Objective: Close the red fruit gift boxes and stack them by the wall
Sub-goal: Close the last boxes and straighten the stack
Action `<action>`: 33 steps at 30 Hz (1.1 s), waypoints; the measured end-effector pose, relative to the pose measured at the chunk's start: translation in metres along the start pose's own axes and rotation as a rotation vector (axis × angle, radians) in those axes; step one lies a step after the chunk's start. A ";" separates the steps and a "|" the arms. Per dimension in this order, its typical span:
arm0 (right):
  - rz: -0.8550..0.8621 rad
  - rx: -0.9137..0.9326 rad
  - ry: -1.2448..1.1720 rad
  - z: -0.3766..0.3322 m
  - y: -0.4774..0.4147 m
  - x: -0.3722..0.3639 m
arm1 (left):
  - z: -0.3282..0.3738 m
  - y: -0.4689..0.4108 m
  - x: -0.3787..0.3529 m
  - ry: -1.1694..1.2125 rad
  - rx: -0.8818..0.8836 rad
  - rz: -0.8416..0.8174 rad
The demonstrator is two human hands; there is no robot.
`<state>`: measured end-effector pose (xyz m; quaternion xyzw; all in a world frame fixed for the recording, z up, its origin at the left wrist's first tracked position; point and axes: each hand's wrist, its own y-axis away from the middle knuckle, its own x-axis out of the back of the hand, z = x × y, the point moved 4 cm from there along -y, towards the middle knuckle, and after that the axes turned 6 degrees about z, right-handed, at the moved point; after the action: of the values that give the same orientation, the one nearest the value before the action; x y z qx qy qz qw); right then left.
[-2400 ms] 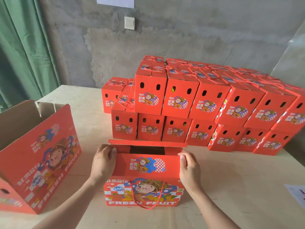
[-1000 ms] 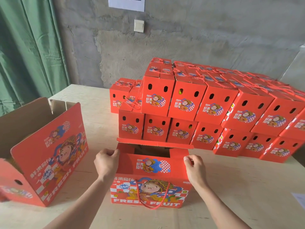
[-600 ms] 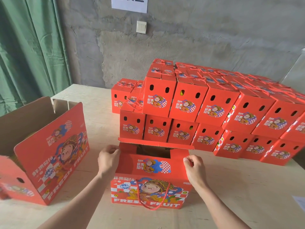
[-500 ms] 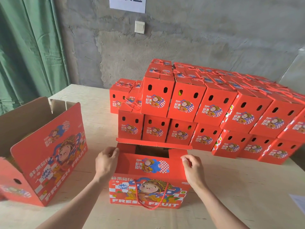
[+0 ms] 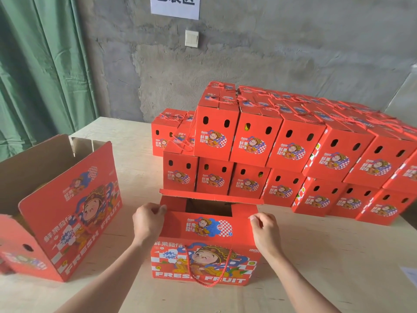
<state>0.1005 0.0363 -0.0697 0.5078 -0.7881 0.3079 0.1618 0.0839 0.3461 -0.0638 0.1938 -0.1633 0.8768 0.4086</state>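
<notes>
Head view: red gift box (image 5: pixel 206 260) on the wooden surface (image 5: pixel 338 256), center front, printed "FRESH FRUIT" with a cartoon figure and Chinese characters; red rope handle (image 5: pixel 207 267) hangs down its front. Top half open, far flap (image 5: pixel 209 196) raised. Left hand (image 5: pixel 147 222) curls over the box's top left edge; right hand (image 5: pixel 265 231) pinches the top right corner. Stack of closed boxes (image 5: pixel 293 150) behind, near the wall. Open box (image 5: pixel 70 213) at left. Wall sign (image 5: pixel 174 5) in Chinese, top cut off.

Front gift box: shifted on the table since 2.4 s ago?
No. The front gift box still sits just before the bottom row of the stack, at its left end.
</notes>
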 end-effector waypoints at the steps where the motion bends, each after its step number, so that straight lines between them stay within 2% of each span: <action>1: -0.009 0.000 0.002 0.000 0.000 0.000 | -0.001 0.000 0.000 0.036 0.022 0.014; 4: -0.006 -0.018 -0.027 -0.002 -0.001 0.000 | -0.005 -0.003 -0.002 0.135 0.068 -0.025; 7: 0.005 -0.061 -0.060 -0.004 -0.001 0.003 | 0.000 -0.007 -0.005 0.131 -0.037 -0.125; 10: -0.033 0.124 -0.066 -0.018 -0.001 0.005 | 0.007 -0.007 -0.006 0.013 -0.233 -0.147; 13: -0.095 0.271 0.053 -0.020 -0.001 0.004 | 0.004 -0.005 -0.005 0.001 -0.247 -0.112; 20: -0.266 0.287 0.053 -0.007 -0.004 0.002 | -0.001 0.002 -0.010 -0.126 -0.335 -0.247; 22: -0.279 0.312 0.112 -0.009 -0.013 0.003 | 0.002 0.000 -0.011 -0.150 -0.340 -0.224; 24: -0.365 0.320 0.221 -0.011 -0.027 0.003 | 0.005 -0.004 -0.013 -0.225 -0.342 -0.230; 27: -0.639 0.339 0.381 -0.010 -0.038 0.001 | 0.008 -0.016 -0.018 -0.484 -0.400 -0.357; 28: -0.684 0.359 0.427 -0.009 -0.040 0.001 | 0.011 -0.021 -0.019 -0.561 -0.434 -0.420; 33: -0.697 0.410 0.539 -0.007 -0.045 0.001 | 0.030 -0.033 -0.025 -0.701 -0.572 -0.693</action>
<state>0.1401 0.0268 -0.0490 0.6652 -0.4242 0.5049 0.3502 0.1309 0.3369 -0.0449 0.3971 -0.4472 0.4956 0.6299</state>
